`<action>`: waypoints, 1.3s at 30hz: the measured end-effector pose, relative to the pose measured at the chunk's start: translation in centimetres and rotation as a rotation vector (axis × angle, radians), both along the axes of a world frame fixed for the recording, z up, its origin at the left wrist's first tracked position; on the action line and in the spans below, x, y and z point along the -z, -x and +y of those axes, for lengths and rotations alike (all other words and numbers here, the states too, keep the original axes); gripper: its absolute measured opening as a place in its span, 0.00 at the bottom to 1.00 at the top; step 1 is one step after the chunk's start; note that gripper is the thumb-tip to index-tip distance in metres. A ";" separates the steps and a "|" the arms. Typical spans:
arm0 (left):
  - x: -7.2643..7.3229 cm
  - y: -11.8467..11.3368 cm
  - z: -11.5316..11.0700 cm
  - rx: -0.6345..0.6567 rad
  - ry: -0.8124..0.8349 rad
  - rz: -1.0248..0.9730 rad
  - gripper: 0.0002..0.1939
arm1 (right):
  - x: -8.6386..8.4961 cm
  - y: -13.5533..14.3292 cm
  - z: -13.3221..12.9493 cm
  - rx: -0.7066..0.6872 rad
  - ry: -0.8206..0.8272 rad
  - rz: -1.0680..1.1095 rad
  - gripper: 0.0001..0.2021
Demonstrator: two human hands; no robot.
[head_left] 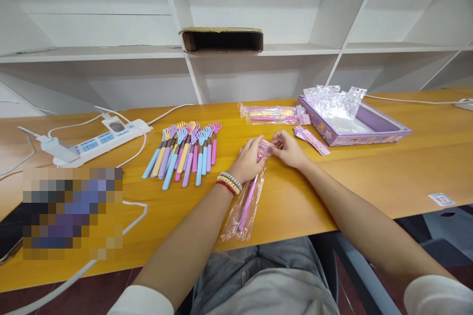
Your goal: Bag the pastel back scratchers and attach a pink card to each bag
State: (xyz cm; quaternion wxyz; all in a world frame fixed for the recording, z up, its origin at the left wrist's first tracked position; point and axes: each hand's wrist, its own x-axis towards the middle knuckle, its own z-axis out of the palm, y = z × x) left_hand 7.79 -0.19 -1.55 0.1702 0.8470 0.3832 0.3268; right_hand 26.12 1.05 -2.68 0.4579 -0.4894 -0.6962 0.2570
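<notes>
A clear plastic bag with a pink-handled stick inside lies on the table in front of me. My left hand grips its upper end, where a pink printed card shows. The fingers of my right hand pinch the right edge of that card. Several hand-shaped scratchers in blue, yellow, purple and pink lie to the left. Packed bags lie behind my hands, and a stack of pink cards is to their right.
A purple box holding clear bags stands at the back right. On the left are a white power strip with cables and a blurred patch. White shelves with a cardboard box rise behind the table.
</notes>
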 end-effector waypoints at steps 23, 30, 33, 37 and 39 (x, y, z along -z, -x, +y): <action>-0.4 0.2 1.3 -0.206 0.149 -0.253 0.09 | -0.8 2.0 -1.0 -0.059 -0.027 -0.257 0.10; -0.6 0.1 1.1 -0.242 0.108 -0.201 0.11 | -0.8 1.9 -0.9 -0.025 -0.033 -0.276 0.09; -0.4 0.0 1.1 -0.233 0.120 -0.206 0.10 | -1.0 1.9 -1.0 -0.049 -0.036 -0.276 0.09; -0.6 0.1 1.0 -0.218 0.117 -0.213 0.07 | -0.9 1.8 -1.0 -0.098 -0.037 -0.257 0.12; -0.7 0.2 0.9 -0.212 0.096 -0.204 0.08 | -0.8 1.7 -0.9 -0.090 -0.036 -0.255 0.14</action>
